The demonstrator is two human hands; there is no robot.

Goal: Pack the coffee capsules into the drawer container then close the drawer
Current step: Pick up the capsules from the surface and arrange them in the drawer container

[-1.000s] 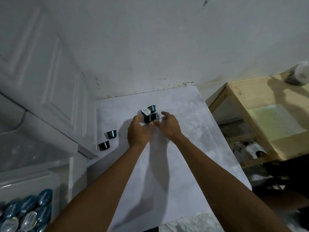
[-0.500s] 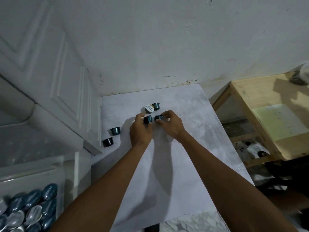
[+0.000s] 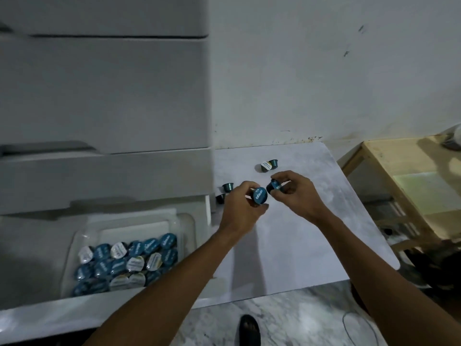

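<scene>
My left hand (image 3: 243,206) holds a blue-lidded coffee capsule (image 3: 259,196) above the white table (image 3: 294,245). My right hand (image 3: 296,193) grips a second dark capsule (image 3: 274,186) just beside it. Two capsules (image 3: 269,165) lie on the table beyond my hands, one showing a white lid. Two more capsules (image 3: 227,187) sit at the table's left edge, partly behind my left hand. At the lower left, the open clear drawer (image 3: 74,245) holds several blue and silver capsules (image 3: 124,258) packed in rows.
A white drawer unit (image 3: 104,121) rises above the open drawer on the left. A wooden table (image 3: 411,186) stands to the right. A white wall is behind. A dark shoe (image 3: 249,330) shows on the marble floor below.
Both hands have lifted a capsule each off the table and drawn back toward me. The view has swung left, bringing the open drawer and its capsules into sight.
</scene>
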